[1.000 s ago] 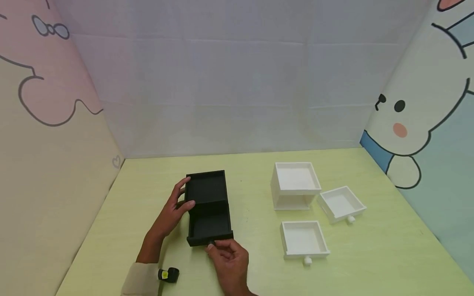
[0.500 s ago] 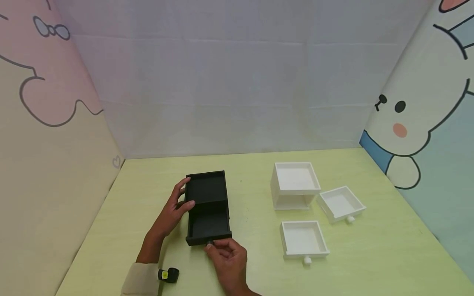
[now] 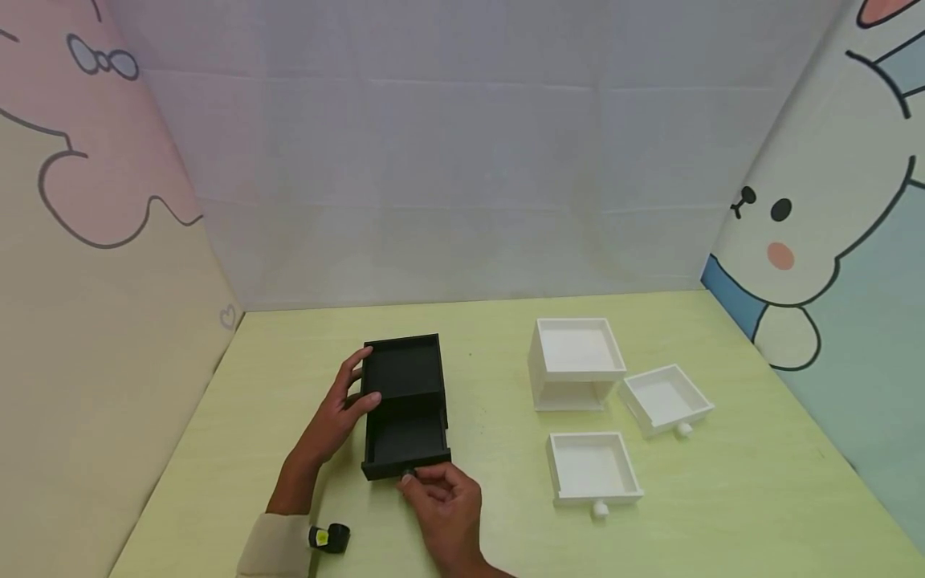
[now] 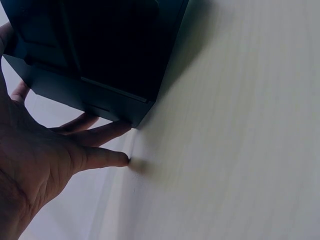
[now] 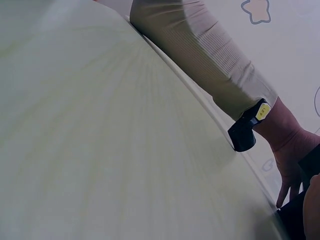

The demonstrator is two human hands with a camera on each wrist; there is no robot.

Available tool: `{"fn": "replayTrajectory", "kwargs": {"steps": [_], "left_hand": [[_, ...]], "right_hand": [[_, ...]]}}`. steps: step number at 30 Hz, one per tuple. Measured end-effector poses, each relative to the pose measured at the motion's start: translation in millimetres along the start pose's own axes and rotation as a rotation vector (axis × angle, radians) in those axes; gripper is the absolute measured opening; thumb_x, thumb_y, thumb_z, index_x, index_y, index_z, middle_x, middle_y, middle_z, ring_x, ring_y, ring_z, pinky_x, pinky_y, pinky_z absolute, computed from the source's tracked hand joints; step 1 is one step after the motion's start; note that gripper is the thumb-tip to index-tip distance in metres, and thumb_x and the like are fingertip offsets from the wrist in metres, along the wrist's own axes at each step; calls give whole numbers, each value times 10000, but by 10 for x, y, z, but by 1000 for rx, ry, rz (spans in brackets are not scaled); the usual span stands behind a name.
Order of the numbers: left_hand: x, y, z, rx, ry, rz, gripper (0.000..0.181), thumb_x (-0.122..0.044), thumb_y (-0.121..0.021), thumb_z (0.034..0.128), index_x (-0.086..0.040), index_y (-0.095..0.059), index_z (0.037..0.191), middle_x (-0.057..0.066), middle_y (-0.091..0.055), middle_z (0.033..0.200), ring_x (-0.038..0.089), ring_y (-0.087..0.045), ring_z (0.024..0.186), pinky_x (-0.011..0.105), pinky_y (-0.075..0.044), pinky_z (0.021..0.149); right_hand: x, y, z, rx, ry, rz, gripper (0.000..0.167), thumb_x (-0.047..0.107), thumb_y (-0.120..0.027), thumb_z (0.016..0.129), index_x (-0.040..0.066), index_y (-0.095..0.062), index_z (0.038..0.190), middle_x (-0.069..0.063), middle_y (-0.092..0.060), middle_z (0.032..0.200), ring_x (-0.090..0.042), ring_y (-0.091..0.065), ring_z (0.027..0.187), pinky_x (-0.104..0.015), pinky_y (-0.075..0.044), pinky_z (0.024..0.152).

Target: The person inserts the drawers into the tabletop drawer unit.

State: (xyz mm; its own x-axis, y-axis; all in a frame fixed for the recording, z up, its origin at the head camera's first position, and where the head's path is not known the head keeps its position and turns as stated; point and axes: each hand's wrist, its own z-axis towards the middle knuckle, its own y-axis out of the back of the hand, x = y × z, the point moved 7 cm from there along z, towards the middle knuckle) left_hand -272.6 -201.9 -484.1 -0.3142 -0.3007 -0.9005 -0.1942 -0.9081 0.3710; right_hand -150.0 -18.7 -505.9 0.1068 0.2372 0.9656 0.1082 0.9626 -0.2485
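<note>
A black box cabinet [image 3: 401,368] stands left of the middle of the table, its black drawer [image 3: 407,440] pulled out toward me. My left hand [image 3: 334,413] holds the cabinet by its left side, thumb and index fingertip over the top rim. In the left wrist view, other fingers [image 4: 95,135] stretch along the cabinet's dark wall, the lowest one apart from it. At the drawer's front, my right hand [image 3: 448,514] pinches the small dark knob [image 3: 409,474] between thumb and index finger, mostly covering it. The right wrist view catches only a sliver of this hand [image 5: 312,210].
To the right stands a white cabinet [image 3: 580,347] with an open front. Two white drawers with round knobs lie near it: one drawer [image 3: 594,466] in front, another drawer [image 3: 666,397] turned at its right. Printed walls enclose the pale table [image 3: 759,482] at left, back and right.
The black drawer's front and my right hand have shifted slightly left. My left hand and the black cabinet keep their place, and the white pieces have not moved.
</note>
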Motion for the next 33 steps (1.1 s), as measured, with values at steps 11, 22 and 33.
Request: {"fn": "replayTrajectory", "kwargs": {"steps": [11, 22, 33], "left_hand": [[-8, 9, -3, -9, 8, -1, 688, -197, -563, 999, -315, -211, 1578, 105, -210, 1617, 420, -218, 1454, 692, -262, 1057], [-23, 6, -17, -6, 16, -6, 682, -206, -559, 1004, -327, -210, 1578, 99, -190, 1624, 414, -205, 1459, 682, -257, 1065], [-37, -2, -18, -12, 17, -1, 694, -200, -565, 998, -312, -206, 1582, 122, -201, 1618, 413, -222, 1452, 685, -264, 1060]], "right_hand": [[19, -1, -5, -21, 48, -27, 116, 54, -777, 840, -12, -693, 887, -109, -742, 812, -313, -736, 735, -296, -582, 649], [31, 20, -23, -65, 111, -87, 105, 60, -790, 830, 25, -703, 878, -66, -736, 790, -275, -732, 689, -290, -577, 606], [54, 5, -48, -71, 158, -95, 115, 69, -780, 850, 8, -696, 898, -86, -733, 812, -309, -730, 695, -288, -577, 600]]}}
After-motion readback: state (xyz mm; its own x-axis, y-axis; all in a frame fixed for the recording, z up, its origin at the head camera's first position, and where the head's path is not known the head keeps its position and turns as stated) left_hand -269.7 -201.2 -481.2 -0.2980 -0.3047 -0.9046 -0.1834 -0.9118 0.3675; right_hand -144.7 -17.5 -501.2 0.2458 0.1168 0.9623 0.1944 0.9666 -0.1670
